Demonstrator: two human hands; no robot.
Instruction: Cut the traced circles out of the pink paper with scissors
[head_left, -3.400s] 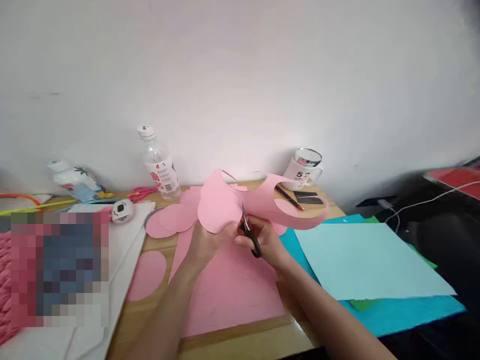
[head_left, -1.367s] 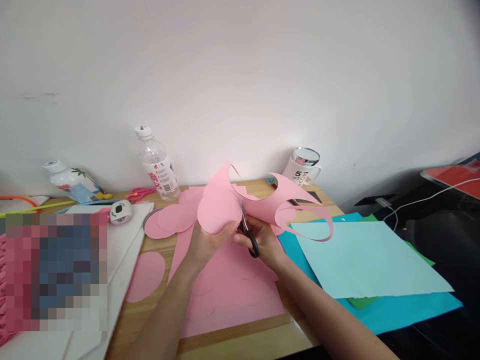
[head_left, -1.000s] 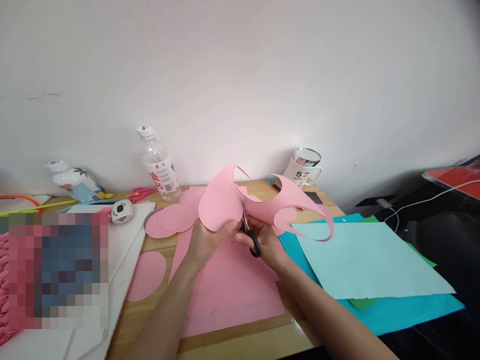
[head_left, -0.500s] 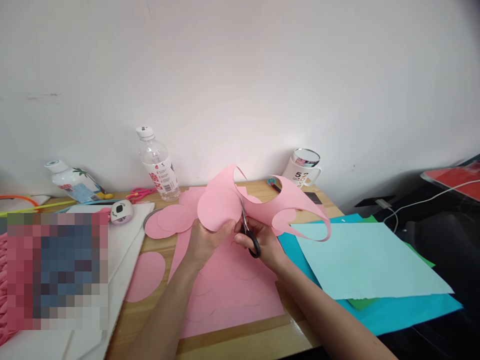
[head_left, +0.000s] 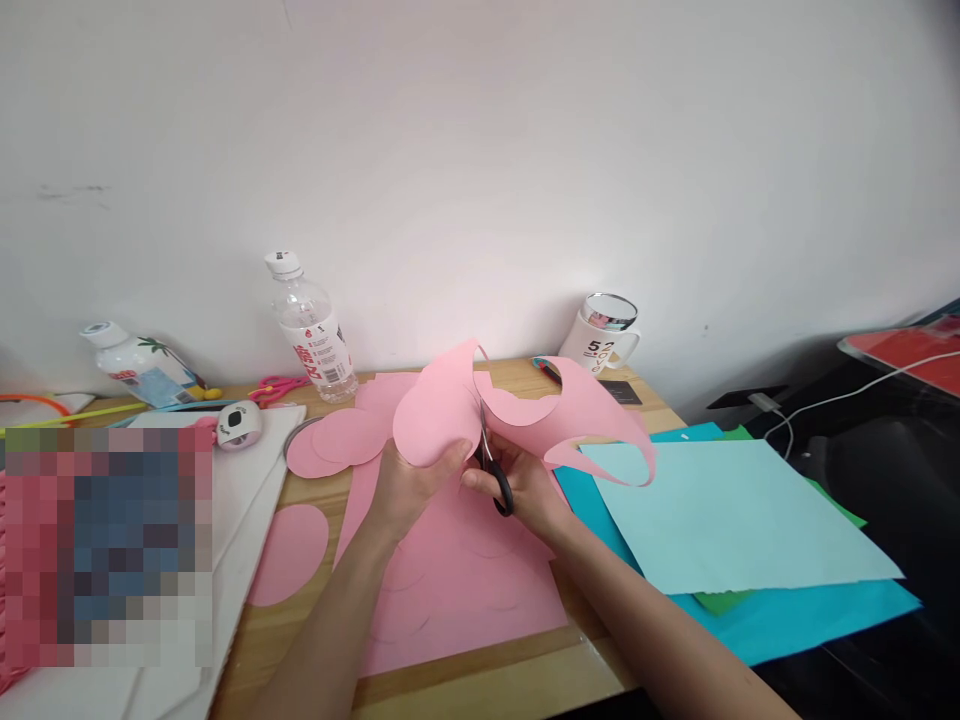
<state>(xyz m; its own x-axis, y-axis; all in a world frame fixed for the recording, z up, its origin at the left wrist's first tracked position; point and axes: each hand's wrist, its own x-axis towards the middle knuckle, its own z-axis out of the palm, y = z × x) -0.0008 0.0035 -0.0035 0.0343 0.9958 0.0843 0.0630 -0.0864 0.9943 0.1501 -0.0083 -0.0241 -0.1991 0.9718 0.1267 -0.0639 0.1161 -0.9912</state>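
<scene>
– Two hands busy. What's in each?
– Left hand (head_left: 409, 485) pinches pink paper (head_left: 437, 415) by its rounded end, thumb (head_left: 457, 455) on top, fingers hidden underneath. Right hand (head_left: 521, 487) closed round the black-handled scissors (head_left: 491, 467), blades at the paper's edge. How far the blades part: can't tell.
– Where's the paper?
– Raised above the pink sheet (head_left: 465, 610), between my hands. Cut-out end (head_left: 591, 400) curls off rightward, its thin loop over the pale blue sheet (head_left: 739, 520).
– Worst risk?
– My left thumb, near the blades. A long bite, paper turned too little, could nick it or stray into the round part.
– Others?
– Loop's narrow; a snag could tear it. A loose swing might brush the mug (head_left: 589, 345), though they're apart now.
</scene>
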